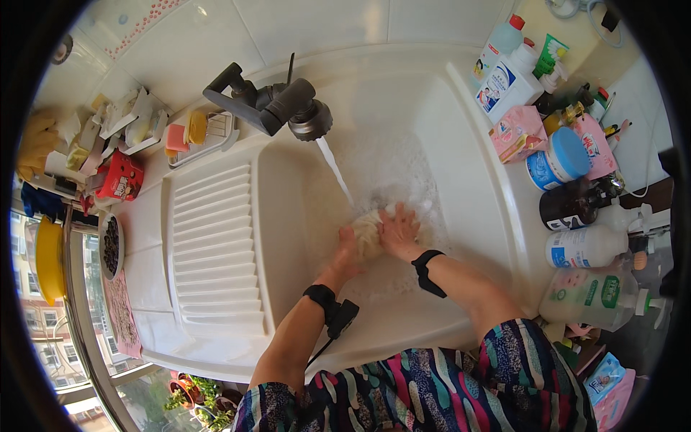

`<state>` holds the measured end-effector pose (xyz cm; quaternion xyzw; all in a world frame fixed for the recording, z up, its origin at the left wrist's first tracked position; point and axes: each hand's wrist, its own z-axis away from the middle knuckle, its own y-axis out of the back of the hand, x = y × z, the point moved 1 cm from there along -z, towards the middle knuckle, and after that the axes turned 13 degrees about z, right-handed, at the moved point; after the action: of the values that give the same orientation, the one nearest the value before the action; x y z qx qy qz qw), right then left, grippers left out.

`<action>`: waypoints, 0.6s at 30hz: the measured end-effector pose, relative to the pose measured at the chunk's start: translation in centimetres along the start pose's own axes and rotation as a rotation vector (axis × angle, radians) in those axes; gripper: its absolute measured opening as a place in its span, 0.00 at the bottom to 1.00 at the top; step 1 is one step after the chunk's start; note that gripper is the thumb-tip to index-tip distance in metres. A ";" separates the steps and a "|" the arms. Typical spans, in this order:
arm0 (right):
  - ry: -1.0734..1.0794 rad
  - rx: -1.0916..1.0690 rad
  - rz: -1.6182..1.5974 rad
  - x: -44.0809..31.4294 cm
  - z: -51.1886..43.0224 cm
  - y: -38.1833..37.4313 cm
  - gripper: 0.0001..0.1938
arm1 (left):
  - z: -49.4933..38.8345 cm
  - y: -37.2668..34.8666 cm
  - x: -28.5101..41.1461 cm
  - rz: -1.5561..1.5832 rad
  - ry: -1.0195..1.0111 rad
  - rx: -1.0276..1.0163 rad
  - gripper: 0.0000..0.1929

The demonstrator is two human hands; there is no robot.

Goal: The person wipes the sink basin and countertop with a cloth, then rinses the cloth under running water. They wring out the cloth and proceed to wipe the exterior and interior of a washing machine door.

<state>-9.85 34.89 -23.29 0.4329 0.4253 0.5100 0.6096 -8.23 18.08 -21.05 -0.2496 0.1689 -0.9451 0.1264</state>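
Observation:
A wet cream-coloured cloth lies bunched in soapy water in the white sink basin. My left hand presses against its left side, partly in the water. Spread over the cloth's right side is my right hand, its fingers apart and palm down. From the dark faucet above, a stream of water runs into the basin just beyond the cloth. Foam floats around the hands. Whether the fingers close on the cloth underneath cannot be seen.
Left of the basin is a ribbed washboard, with a soap rack behind it. Bottles and tubs, among them a blue-lidded tub, crowd the right ledge. A dish of dark bits stands by the window at left.

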 end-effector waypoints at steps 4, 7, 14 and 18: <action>0.051 -0.076 -0.407 -4.7 1.5 0.3 0.14 | 0.6 -2.1 -0.3 0.505 0.202 -0.225 0.45; 0.315 0.106 -0.657 -6.6 3.3 4.0 0.13 | 1.3 -1.8 1.4 0.596 0.071 -0.269 0.45; 0.833 0.533 -0.697 -8.3 7.0 12.2 0.09 | 5.9 -2.6 7.6 0.491 -0.148 -0.570 0.43; 0.965 0.690 -0.504 -7.0 6.2 13.5 0.07 | 8.0 -4.7 8.8 0.467 -0.245 -0.460 0.35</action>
<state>-8.20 28.76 -8.13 0.2128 0.8799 0.3223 0.2767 -12.23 17.48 -8.93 -0.3377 0.4137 -0.7908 0.2990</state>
